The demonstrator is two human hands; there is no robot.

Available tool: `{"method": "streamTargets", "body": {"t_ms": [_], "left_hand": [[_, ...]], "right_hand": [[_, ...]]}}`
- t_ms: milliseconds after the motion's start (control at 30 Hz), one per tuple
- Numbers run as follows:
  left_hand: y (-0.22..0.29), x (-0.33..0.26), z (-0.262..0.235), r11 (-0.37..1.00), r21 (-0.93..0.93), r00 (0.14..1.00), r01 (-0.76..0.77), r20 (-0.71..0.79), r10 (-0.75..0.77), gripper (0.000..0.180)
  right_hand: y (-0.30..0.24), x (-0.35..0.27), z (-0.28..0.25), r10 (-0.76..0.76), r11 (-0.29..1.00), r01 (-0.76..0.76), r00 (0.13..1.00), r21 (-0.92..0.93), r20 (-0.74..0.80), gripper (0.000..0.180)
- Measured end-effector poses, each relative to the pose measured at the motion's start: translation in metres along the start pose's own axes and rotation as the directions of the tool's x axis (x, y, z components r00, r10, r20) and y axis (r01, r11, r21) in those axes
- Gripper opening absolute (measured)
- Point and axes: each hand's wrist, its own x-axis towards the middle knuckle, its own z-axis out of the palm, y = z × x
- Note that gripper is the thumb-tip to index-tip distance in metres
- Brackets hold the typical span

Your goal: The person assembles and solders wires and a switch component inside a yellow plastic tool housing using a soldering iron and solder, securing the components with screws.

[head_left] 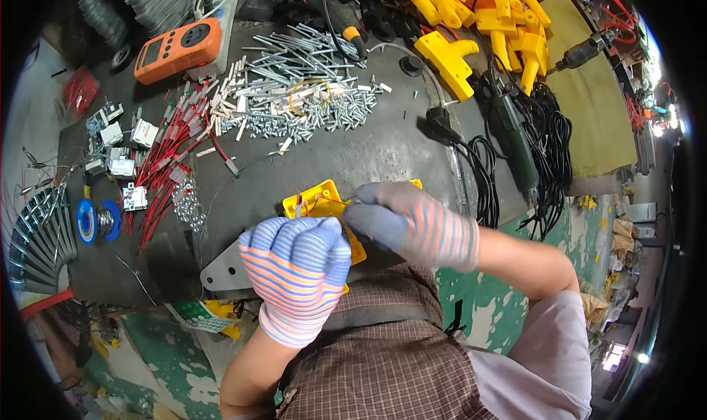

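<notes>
My left hand [296,265] is curled over the yellow housing [321,209], hold hidden; right hand [412,225] pinched shut on thin wire [335,200].

Workbench is a dark grey slab, pretty scuffed [254,188], with a tan sheet [600,122] off at the right end. Floor's green [458,286] but super blotchy, big pale patches all over. Far right side is kinda cluttered, there's a grey box [641,212] and some brown paper [624,240]. Bright white lights [643,359] glare over there too, plus a small glowing rectangle [613,357], can't tell if it's a window.
</notes>
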Motion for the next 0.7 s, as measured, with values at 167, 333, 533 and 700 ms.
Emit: {"method": "streamTargets", "body": {"t_ms": [167, 333, 533, 700], "left_hand": [[0.002, 0.0, -0.002, 0.91, -0.298, 0.954, 0.289, 0.175, -0.245, 0.02], [-0.001, 0.001, -0.001, 0.994, -0.095, 0.996, 0.054, 0.07, -0.047, 0.019], [0.0, 0.003, -0.005, 1.0, -0.005, 0.998, -0.023, 0.057, 0.024, 0.016], [-0.003, -0.001, 0.0, 0.985, -0.136, 0.993, 0.102, 0.071, -0.093, 0.014]], "right_hand": [[-0.013, -0.013, 0.006, -0.062, 0.909, -0.049, 0.966, -0.413, -0.251, 0.021], [-0.012, -0.003, 0.01, 0.177, 0.918, -0.229, 0.967, -0.324, -0.181, 0.021], [-0.006, -0.002, -0.002, 0.017, 0.999, -0.017, 1.0, -0.046, -0.003, 0.016], [-0.023, -0.003, 0.004, 0.187, 0.94, -0.241, 0.956, -0.241, -0.226, 0.023]]}}
